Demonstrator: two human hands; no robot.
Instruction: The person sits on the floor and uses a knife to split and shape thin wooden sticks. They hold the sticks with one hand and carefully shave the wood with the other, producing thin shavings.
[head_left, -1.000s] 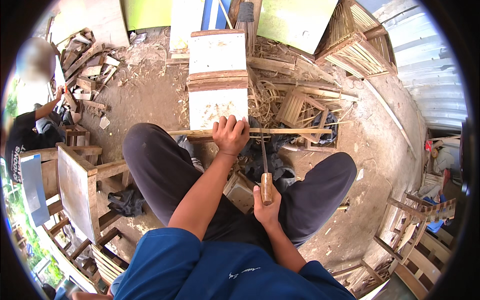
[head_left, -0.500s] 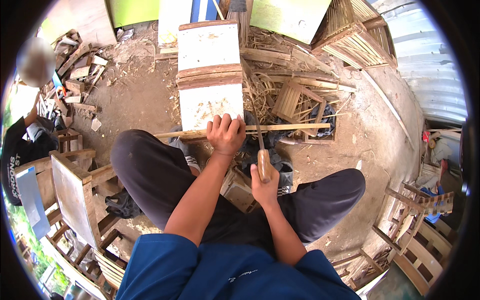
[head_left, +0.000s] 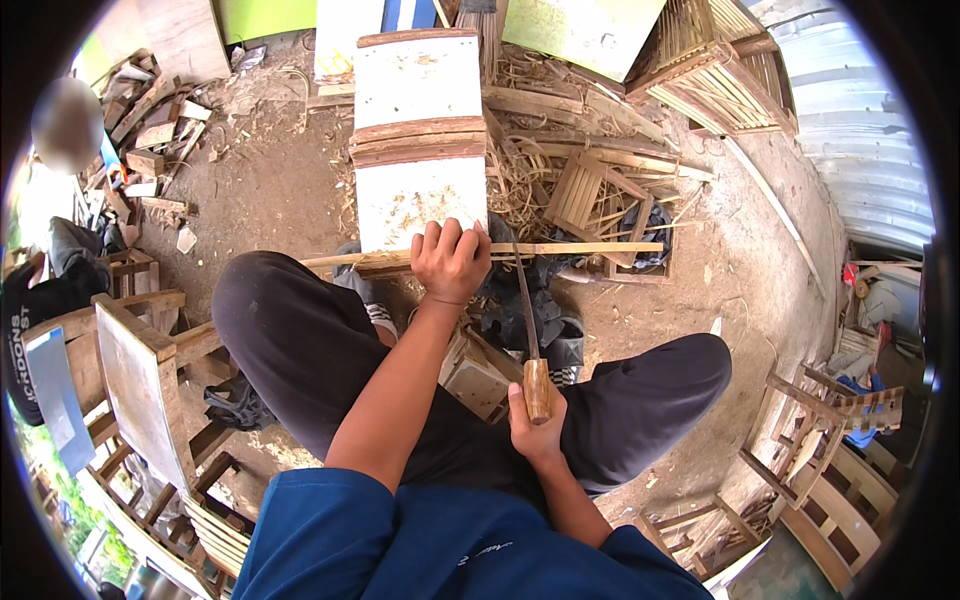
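The left hand (head_left: 452, 262) curls its fingers over the strip (head_left: 590, 248) at the tabletop's (head_left: 415, 195) edge; just beside, the tool (head_left: 535, 366) crosses the strip, gripped by the right hand's (head_left: 538, 432) fingers. If the strip rolls, the tool could nick the left hand.

wooden strip (head_left: 600, 248) part-hidden, co-worker's head (head_left: 68, 125) blurred

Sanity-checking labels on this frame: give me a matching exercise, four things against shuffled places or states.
Things:
1. left hand
2. right hand
3. thin strip
4. corrugated metal

Places or states:
A. upper right of the picture
B. curled over light wood
C. crosswise at the near end of the white-topped bench
D. holding a wooden handle

Pairs: 1-B; 2-D; 3-C; 4-A
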